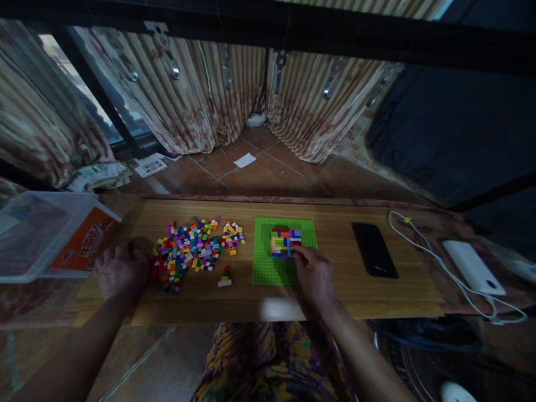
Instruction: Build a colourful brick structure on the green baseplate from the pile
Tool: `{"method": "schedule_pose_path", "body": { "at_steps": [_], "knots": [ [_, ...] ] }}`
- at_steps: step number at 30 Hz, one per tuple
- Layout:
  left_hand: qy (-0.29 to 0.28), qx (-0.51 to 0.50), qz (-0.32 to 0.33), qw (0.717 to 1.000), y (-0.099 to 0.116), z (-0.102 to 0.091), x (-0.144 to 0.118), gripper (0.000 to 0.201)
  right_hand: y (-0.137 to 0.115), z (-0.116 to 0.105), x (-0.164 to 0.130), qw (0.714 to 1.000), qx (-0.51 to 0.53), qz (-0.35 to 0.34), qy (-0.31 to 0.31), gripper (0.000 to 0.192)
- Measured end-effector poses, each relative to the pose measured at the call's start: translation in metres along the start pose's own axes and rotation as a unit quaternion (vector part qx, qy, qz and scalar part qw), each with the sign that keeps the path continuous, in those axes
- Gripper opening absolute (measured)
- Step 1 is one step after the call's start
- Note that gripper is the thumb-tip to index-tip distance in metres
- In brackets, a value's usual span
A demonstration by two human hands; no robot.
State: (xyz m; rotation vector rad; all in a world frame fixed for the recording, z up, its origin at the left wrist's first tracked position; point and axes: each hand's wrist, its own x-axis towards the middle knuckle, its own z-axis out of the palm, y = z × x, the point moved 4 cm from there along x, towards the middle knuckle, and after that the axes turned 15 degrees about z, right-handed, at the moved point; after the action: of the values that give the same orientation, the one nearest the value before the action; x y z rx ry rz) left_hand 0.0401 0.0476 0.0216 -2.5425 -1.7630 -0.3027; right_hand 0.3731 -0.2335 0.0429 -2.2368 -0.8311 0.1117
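A green studded baseplate [262, 268] lies on the wooden board, bearing a low block built of many-coloured toy bricks [281, 243]. My right hand [315, 274] is at the block's right edge, thumb and forefinger pinched on a small toy brick that they mostly cover. My left hand [121, 271] rests on the board's left part with its fingers curled; what is under them, if anything, is hidden. Red bricks [154, 272] lie close by its fingertips. A pile of loose bricks [188, 245] spreads between my left hand and the baseplate. A small joined brick piece [225, 276] stands nearer me.
On the far left stands a clear plastic box [42, 234] with an orange label. A black phone [374, 249] lies right of the baseplate. Beyond it are a white power bank [473, 268] and a white cable [444, 262]. The wooden board [234, 304] ends just before my lap.
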Motion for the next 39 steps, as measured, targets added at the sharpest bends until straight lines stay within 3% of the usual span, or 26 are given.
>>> {"method": "schedule_pose_path", "body": {
  "at_steps": [9, 17, 29, 39],
  "knots": [
    [-0.003, -0.005, 0.000, 1.000, 0.003, -0.003, -0.002, 0.053, 0.015, -0.004, 0.001, 0.991, 0.090, 0.097, 0.024, 0.025],
    [0.016, 0.009, 0.011, 1.000, -0.004, 0.005, 0.000, 0.052, 0.038, 0.012, 0.011, 0.965, 0.160, 0.202, 0.043, 0.053],
    [0.012, 0.005, 0.002, 1.000, -0.002, 0.002, -0.001, 0.050, 0.029, 0.015, 0.016, 0.953, 0.219, 0.206, -0.034, 0.045],
    [0.012, 0.002, 0.003, 1.000, 0.000, 0.001, -0.002, 0.051, 0.024, 0.016, 0.011, 0.966, 0.158, 0.204, -0.008, 0.042]
  ]
}}
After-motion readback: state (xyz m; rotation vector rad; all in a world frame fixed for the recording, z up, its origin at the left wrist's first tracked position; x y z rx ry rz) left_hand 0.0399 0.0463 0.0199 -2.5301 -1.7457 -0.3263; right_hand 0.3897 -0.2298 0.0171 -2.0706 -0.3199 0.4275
